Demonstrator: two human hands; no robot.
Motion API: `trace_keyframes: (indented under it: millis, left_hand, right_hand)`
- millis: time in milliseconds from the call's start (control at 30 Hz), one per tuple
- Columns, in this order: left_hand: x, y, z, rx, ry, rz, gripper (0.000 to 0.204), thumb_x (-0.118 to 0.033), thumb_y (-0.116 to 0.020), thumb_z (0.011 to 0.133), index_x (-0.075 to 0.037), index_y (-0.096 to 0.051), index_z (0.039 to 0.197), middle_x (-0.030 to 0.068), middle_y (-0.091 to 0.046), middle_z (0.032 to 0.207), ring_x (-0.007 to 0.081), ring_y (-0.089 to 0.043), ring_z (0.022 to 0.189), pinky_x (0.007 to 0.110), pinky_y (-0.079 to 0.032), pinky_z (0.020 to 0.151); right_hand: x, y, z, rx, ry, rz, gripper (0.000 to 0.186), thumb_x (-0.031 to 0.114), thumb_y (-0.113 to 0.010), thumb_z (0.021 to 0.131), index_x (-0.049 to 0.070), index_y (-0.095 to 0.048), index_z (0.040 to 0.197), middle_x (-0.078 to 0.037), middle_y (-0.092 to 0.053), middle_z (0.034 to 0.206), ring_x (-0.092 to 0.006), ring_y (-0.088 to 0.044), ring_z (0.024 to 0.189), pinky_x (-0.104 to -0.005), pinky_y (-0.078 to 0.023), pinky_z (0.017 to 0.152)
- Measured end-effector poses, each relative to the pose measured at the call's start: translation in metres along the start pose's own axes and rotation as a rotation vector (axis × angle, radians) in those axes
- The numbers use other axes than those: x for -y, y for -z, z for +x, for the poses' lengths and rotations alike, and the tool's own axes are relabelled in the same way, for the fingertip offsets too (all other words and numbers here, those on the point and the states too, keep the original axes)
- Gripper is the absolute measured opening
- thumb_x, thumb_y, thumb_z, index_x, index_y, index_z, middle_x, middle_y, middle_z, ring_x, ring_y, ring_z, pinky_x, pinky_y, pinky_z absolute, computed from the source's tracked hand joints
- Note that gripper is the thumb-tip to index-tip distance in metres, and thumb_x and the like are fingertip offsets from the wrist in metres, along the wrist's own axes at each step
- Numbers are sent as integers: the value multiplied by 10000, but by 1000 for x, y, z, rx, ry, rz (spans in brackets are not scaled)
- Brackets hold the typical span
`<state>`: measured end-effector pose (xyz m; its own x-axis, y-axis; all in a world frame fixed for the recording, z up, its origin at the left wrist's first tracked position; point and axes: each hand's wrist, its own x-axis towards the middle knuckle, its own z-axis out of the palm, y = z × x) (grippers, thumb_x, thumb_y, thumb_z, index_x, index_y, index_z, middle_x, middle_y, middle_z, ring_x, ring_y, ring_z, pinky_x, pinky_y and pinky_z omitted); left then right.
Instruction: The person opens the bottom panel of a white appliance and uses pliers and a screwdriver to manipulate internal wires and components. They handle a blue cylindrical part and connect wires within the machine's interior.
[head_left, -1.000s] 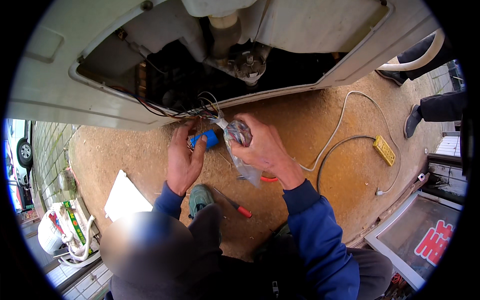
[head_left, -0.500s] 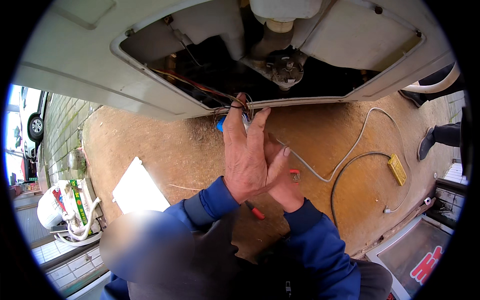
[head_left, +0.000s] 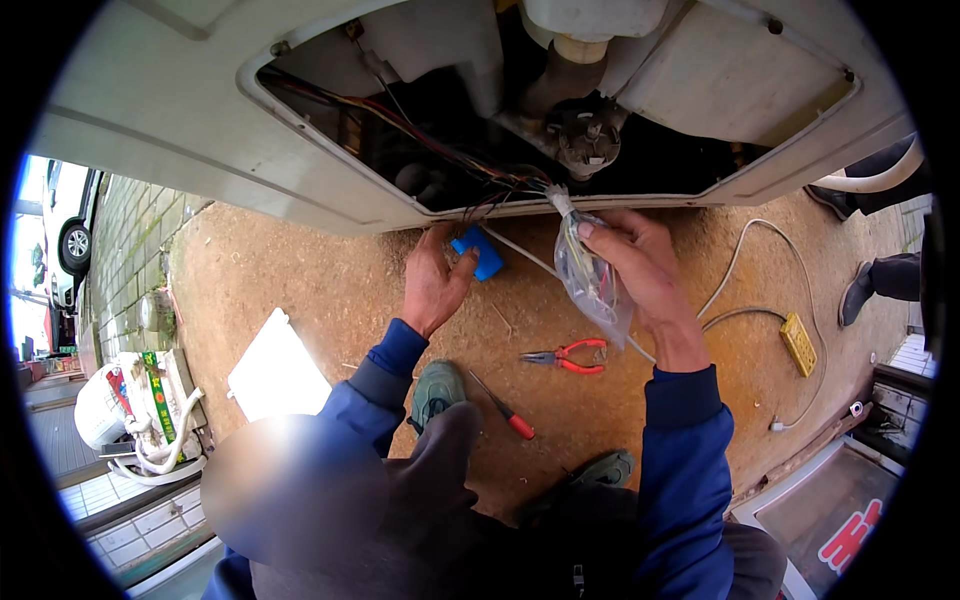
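My right hand (head_left: pixel 648 275) grips a clear plastic bag (head_left: pixel 590 285) between thumb and fingers. Coloured wires show inside the bag, and its gathered neck sits around a wire bundle (head_left: pixel 490 170) coming from the opening in the white machine panel. My left hand (head_left: pixel 435 280) is at the panel's lower edge, its thumb against a small blue block-shaped part (head_left: pixel 478 253). Thin wires run up near that part; my left fingertips are partly hidden. On the ground below lie red-handled pliers (head_left: pixel 570 356) and a screwdriver (head_left: pixel 505 405) with a red handle.
Inside the opening (head_left: pixel 660 160) are a round pump-like part (head_left: pixel 588 145) and a hose. A yellow power strip (head_left: pixel 797 345) with cables lies to the right. A white panel (head_left: pixel 280 370) lies left. Another person's shoe (head_left: pixel 855 292) is at the far right.
My hands, close together before, have moved apart. The right now holds the bag out to the right; the left is beside the blue part. The pliers and screwdriver have come into fuller view.
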<state>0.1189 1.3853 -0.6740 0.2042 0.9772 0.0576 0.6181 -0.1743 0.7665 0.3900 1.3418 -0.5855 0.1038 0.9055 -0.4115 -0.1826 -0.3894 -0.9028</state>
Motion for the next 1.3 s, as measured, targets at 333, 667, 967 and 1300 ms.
trace_keyframes:
  millis: [333,667,967,1300]
  left_hand:
    - [-29,8,2,340,-256,90,293,-126,-680,923,31,-637,1167,155,-672,1053,335,-612,1051,411,-484,942]
    - [-27,31,-49,614,481,-1247,407,-15,-561,993,25,-510,1395,211,-579,1383,255,-627,1207,404,-524,1027]
    - [-81,63,-37,472,422,-1697,624,-52,-550,891,85,-392,1479,276,-476,1483,348,-542,1324,469,-511,1059]
    - [-81,61,-14,346,338,-1711,564,-233,-540,960,69,-448,1428,225,-513,1443,305,-526,1304,420,-483,1070]
  right_hand:
    - [6,19,16,-67,50,-122,523,242,-813,842,-135,-628,1155,-185,-721,988,-198,-681,882,-320,-536,763]
    - [1,8,5,-199,284,-672,490,228,-815,788,-85,-653,1128,-244,-718,1008,-294,-707,891,-359,-541,799]
    - [16,-19,-42,451,442,-698,838,300,-856,670,-37,-536,1367,-262,-640,1264,-411,-654,1068,-442,-516,919]
    - [19,-34,-53,697,-118,-281,681,188,-856,745,-28,-566,1321,-85,-640,1067,-175,-633,968,-332,-534,858]
